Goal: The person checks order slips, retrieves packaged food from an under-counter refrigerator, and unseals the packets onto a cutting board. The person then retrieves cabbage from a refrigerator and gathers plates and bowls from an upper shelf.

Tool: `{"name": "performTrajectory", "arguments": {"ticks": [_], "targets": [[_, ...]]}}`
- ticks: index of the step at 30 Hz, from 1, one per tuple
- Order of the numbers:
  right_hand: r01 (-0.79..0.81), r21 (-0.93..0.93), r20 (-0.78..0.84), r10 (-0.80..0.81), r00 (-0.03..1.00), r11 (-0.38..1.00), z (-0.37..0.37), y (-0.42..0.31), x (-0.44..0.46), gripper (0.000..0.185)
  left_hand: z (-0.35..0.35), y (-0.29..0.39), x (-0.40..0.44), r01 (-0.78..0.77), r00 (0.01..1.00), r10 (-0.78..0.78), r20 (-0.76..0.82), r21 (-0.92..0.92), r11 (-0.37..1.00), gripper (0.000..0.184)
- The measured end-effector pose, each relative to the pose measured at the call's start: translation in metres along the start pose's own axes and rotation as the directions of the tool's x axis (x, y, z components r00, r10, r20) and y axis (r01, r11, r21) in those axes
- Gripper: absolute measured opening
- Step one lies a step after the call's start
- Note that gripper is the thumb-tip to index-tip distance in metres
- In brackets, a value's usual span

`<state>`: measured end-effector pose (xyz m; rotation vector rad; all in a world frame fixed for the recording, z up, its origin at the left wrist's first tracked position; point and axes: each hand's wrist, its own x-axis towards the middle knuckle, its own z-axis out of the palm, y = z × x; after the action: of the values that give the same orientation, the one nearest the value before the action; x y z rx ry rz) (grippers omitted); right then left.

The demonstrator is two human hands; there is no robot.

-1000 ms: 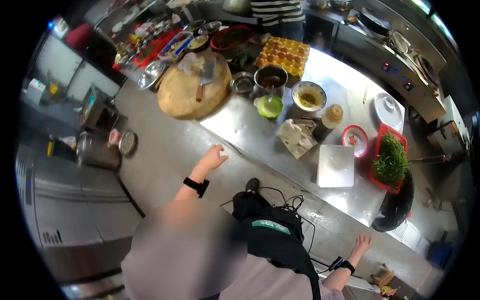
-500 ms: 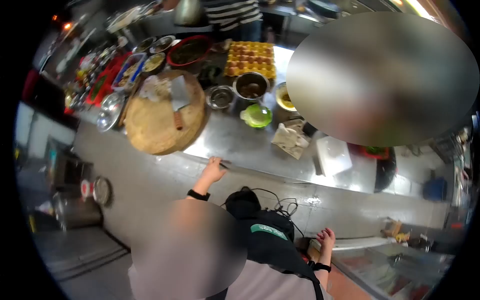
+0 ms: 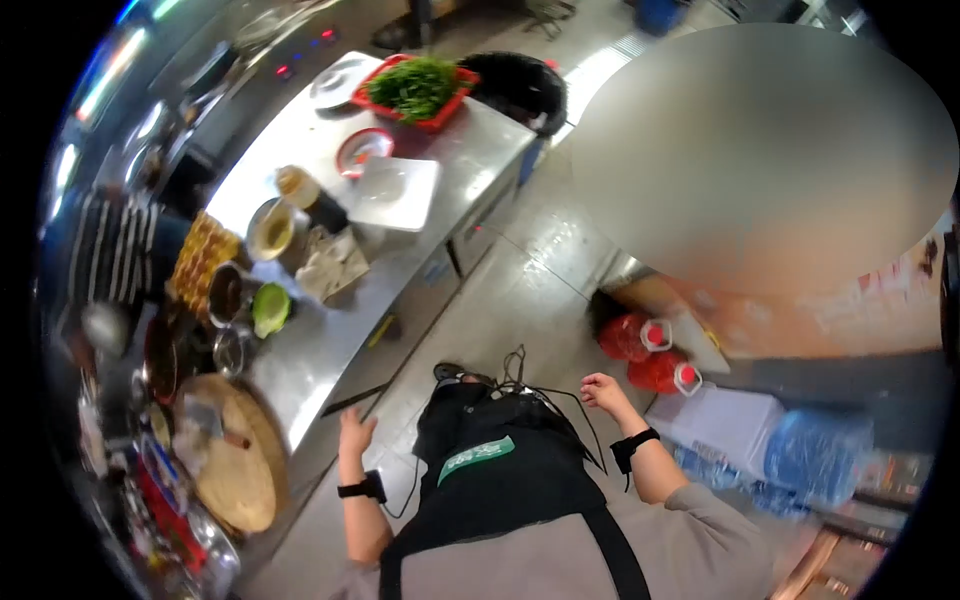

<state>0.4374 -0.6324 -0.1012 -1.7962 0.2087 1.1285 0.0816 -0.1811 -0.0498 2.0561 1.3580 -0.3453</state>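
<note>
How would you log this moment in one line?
left hand: no held object visible, near metal table | right hand: no held object visible | cleaver: on chopping board | greens: in red basket

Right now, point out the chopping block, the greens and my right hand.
Chopping block (image 3: 240, 482): head view, on its bare wooden top.
Greens (image 3: 413, 89): head view, middle of the leafy heap.
Right hand (image 3: 604, 393): head view, middle of the hand.

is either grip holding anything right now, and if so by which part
Nothing appears to be held: the left grip and right grip both look empty.
</note>
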Motion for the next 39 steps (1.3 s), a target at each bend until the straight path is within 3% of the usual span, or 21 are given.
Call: {"name": "performTrajectory", "arguments": {"ticks": [4,8,10,12,19,22,24,29,35,39], "targets": [[-0.081,-0.128,0.017,0.084,0.996,0.988,-0.007,0.003,-0.014,0.023,-0.001,0.032,0.008,-0.08,0.997,0.08,0.019,0.011,0.997,0.056],[-0.015,-0.144,0.046,0.022,0.999,0.99,-0.008,-0.022,0.014,0.022,-0.01,0.085,0.007,-0.192,0.98,0.191,0.054,0.013,0.981,0.055],[0.054,-0.235,0.09,-0.034,0.995,0.971,0.001,-0.058,0.036,0.022,-0.013,0.116,0.011,-0.225,0.973,0.225,0.059,-0.006,0.974,0.052],[0.183,-0.336,0.106,-0.156,0.982,0.924,0.004,-0.084,0.067,0.023,-0.017,0.15,0.016,-0.286,0.931,0.299,0.207,-0.093,0.954,0.05],[0.283,-0.412,0.072,-0.279,0.958,0.866,-0.011,-0.223,0.099,0.027,-0.026,0.291,0.087,-0.442,0.819,0.448,0.359,-0.103,0.891,0.048],[0.265,-0.308,-0.005,-0.279,0.96,0.914,-0.038,-0.263,0.109,0.023,-0.032,0.357,0.118,-0.5,0.776,0.51,0.371,-0.13,0.856,0.044],[0.265,-0.293,-0.072,-0.298,0.952,0.919,-0.062,-0.284,0.118,0.022,-0.034,0.4,0.14,-0.582,0.678,0.588,0.442,-0.167,0.796,0.044],[0.244,-0.083,-0.2,-0.256,0.946,0.966,-0.127,-0.317,0.149,0.021,-0.014,0.502,0.196,-0.592,0.586,0.622,0.519,-0.25,0.766,0.045],[0.33,0.023,-0.316,-0.306,0.898,0.944,-0.237,-0.379,0.231,0.022,0.02,0.673,0.24,-0.762,0.492,0.64,0.59,-0.064,0.645,0.047],[0.391,0.093,-0.342,-0.339,0.876,0.916,-0.308,-0.464,0.282,0.024,0.021,0.799,0.253,-0.812,0.417,0.716,0.56,-0.125,0.571,0.045]]}}
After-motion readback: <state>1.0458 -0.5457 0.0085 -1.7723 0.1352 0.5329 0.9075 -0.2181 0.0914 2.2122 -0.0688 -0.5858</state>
